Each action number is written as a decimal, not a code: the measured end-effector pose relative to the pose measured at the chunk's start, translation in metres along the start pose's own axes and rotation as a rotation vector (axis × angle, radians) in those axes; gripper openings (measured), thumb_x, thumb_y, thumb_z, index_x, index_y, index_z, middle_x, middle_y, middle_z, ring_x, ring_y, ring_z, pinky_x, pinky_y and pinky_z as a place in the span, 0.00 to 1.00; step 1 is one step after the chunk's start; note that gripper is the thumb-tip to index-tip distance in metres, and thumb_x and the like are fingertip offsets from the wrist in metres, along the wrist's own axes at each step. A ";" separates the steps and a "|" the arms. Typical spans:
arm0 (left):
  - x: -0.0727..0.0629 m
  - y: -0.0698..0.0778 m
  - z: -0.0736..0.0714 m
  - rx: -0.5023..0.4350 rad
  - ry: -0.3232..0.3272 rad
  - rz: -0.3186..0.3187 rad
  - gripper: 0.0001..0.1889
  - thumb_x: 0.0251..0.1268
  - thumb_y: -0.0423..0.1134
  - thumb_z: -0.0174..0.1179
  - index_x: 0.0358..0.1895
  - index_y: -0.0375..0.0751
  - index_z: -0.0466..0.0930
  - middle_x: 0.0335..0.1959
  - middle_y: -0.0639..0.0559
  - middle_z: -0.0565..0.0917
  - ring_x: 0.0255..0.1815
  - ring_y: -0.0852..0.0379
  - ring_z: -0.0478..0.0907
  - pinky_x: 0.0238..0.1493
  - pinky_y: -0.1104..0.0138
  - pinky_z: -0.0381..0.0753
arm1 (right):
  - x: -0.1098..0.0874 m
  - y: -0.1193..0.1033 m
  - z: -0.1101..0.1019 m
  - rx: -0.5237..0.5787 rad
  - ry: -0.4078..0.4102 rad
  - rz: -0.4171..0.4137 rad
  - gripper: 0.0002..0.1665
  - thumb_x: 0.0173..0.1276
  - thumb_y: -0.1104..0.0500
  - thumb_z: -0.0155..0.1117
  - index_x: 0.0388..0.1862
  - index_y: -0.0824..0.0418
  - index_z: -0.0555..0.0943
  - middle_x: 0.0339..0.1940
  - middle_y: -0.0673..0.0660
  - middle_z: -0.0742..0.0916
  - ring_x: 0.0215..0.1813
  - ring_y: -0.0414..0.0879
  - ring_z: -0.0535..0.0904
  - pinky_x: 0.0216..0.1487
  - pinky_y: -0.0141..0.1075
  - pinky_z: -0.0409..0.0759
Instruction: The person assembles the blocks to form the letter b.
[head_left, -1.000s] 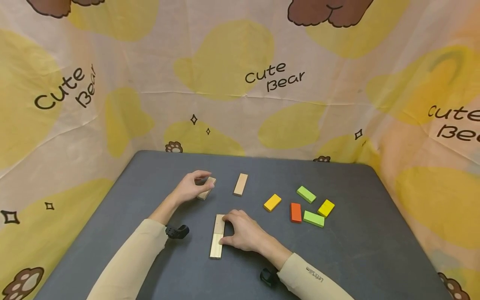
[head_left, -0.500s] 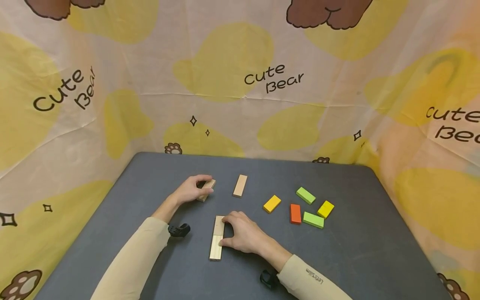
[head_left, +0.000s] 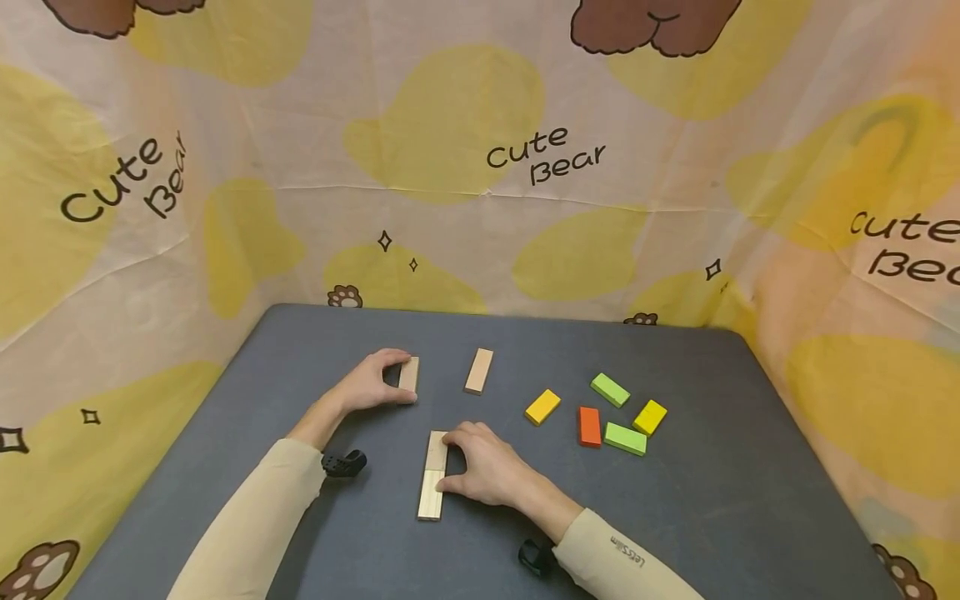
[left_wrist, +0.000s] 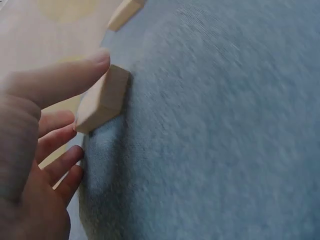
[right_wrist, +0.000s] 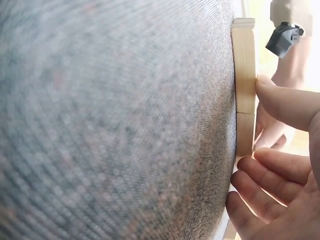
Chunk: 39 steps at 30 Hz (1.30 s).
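My left hand (head_left: 367,383) holds a plain wooden block (head_left: 408,375) at the far left of the table, thumb at its near end and fingertips at its far end. In the left wrist view the thumb lies at the edge of this wooden block (left_wrist: 107,97). Nearer the front, two plain wooden blocks (head_left: 431,492) lie end to end in a line. My right hand (head_left: 487,467) rests beside them, its thumb and index fingertips touching their right edge. The right wrist view shows the joined wooden blocks (right_wrist: 245,75) flat on the cloth, other fingers loosely bent.
Another plain wooden block (head_left: 478,371) lies at the back middle. To the right are an orange-yellow block (head_left: 542,407), a red block (head_left: 589,427), two green blocks (head_left: 626,438) and a yellow block (head_left: 649,417). A printed curtain (head_left: 450,125) surrounds the dark grey table (head_left: 735,500).
My left hand has turned the block it holds from a slant to nearly straight and shifted it slightly left. The right hand and the joined blocks stay in place.
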<state>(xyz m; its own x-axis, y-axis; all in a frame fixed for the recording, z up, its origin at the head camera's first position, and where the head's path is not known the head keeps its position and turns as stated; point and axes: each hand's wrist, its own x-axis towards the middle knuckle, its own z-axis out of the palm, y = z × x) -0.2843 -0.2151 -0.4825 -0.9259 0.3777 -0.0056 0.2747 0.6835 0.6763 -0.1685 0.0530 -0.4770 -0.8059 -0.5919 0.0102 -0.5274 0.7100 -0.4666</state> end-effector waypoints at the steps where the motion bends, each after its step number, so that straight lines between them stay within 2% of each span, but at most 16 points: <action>1: -0.001 -0.001 0.000 0.024 -0.002 0.002 0.45 0.55 0.51 0.77 0.73 0.32 0.69 0.73 0.34 0.68 0.74 0.34 0.62 0.70 0.40 0.63 | 0.000 0.000 0.000 0.000 -0.001 0.002 0.36 0.60 0.42 0.78 0.62 0.58 0.82 0.53 0.49 0.83 0.57 0.44 0.76 0.56 0.39 0.79; 6: -0.002 -0.002 -0.001 0.098 -0.022 -0.032 0.50 0.52 0.55 0.77 0.75 0.34 0.66 0.74 0.34 0.66 0.75 0.33 0.58 0.71 0.38 0.61 | 0.001 0.000 0.000 0.005 -0.003 0.005 0.36 0.60 0.41 0.78 0.62 0.58 0.82 0.53 0.49 0.83 0.57 0.43 0.76 0.56 0.39 0.80; 10: -0.002 -0.001 -0.001 0.117 -0.034 -0.059 0.51 0.52 0.56 0.77 0.76 0.36 0.65 0.75 0.36 0.65 0.76 0.35 0.56 0.70 0.38 0.61 | 0.002 0.001 0.001 0.006 -0.002 0.007 0.36 0.59 0.41 0.78 0.62 0.58 0.82 0.53 0.49 0.83 0.57 0.43 0.76 0.56 0.39 0.80; 14: -0.002 -0.002 0.000 0.105 -0.032 -0.082 0.52 0.52 0.57 0.77 0.77 0.37 0.63 0.76 0.36 0.64 0.76 0.35 0.55 0.70 0.37 0.60 | 0.001 0.001 0.001 0.004 0.003 0.006 0.36 0.59 0.41 0.78 0.62 0.58 0.82 0.53 0.49 0.83 0.57 0.43 0.76 0.55 0.39 0.80; 20: -0.001 -0.004 0.004 0.055 0.010 -0.104 0.51 0.49 0.57 0.78 0.76 0.39 0.66 0.75 0.37 0.66 0.76 0.35 0.55 0.70 0.36 0.59 | 0.001 0.001 0.001 0.003 0.005 0.000 0.36 0.59 0.41 0.78 0.61 0.58 0.82 0.53 0.49 0.83 0.57 0.43 0.76 0.55 0.40 0.80; 31: 0.000 -0.005 0.009 0.043 0.079 -0.070 0.50 0.49 0.55 0.78 0.74 0.36 0.67 0.72 0.36 0.68 0.73 0.36 0.60 0.70 0.39 0.63 | 0.001 0.000 0.000 -0.001 0.005 0.003 0.36 0.59 0.41 0.78 0.61 0.58 0.82 0.53 0.49 0.83 0.58 0.44 0.76 0.56 0.40 0.80; 39: 0.003 0.006 0.009 0.032 0.091 -0.030 0.50 0.51 0.55 0.78 0.73 0.33 0.67 0.67 0.35 0.71 0.68 0.37 0.69 0.66 0.42 0.69 | 0.001 0.000 0.002 -0.004 0.011 0.007 0.36 0.59 0.41 0.78 0.61 0.58 0.83 0.53 0.49 0.83 0.58 0.43 0.76 0.56 0.39 0.80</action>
<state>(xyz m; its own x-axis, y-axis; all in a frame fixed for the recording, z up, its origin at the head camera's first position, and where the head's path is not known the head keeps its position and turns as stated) -0.2825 -0.2042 -0.4853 -0.9534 0.2988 0.0424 0.2528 0.7138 0.6531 -0.1692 0.0518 -0.4786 -0.8127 -0.5825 0.0163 -0.5226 0.7160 -0.4628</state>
